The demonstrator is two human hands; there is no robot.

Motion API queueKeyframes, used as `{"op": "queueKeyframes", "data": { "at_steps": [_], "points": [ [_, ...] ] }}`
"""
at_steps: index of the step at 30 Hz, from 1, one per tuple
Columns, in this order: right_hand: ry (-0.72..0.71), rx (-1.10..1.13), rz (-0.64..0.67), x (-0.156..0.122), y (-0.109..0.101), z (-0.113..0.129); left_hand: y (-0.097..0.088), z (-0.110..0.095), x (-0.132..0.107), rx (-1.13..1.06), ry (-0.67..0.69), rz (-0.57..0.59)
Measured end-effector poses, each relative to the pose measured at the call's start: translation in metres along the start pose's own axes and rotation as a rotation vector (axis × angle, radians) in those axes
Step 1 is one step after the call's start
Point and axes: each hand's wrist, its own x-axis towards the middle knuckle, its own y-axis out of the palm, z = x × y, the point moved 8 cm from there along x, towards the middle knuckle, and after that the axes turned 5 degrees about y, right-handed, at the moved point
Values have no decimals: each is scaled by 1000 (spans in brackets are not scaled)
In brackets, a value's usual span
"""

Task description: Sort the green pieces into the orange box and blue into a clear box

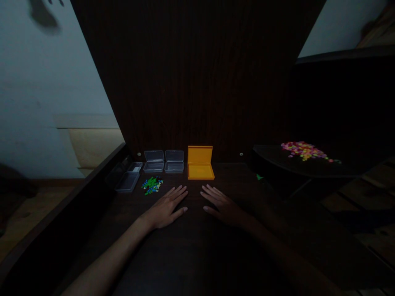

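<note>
My left hand (167, 206) lies flat on the dark tabletop (185, 250), fingers stretched out and holding nothing. Just beyond its fingers, to the left, is a loose pile of small green, blue and pale pieces (152, 185). My right hand (222, 206) also rests flat, palm down, fingers apart and bare. Ahead of both hands an orange box (200, 172) stands with its lid raised. Left of it are two small clear plastic boxes, one nearer the orange box (174, 165) and one farther left (154, 165), both with lids up.
A larger clear case (128, 182) lies open by the left side board (77, 213). On a raised dark shelf (271, 158) at right is a heap of small pink, yellow and orange pieces (304, 151). A green piece (259, 177) lies below it. A dark panel (197, 82) rises behind.
</note>
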Motion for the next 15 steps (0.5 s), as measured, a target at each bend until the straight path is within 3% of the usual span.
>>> {"op": "queueKeyframes", "data": {
  "at_steps": [15],
  "points": [
    [-10, 2, -6, 0, -1, 2, 1, 1, -1, 11, 16, 0]
  ]
}}
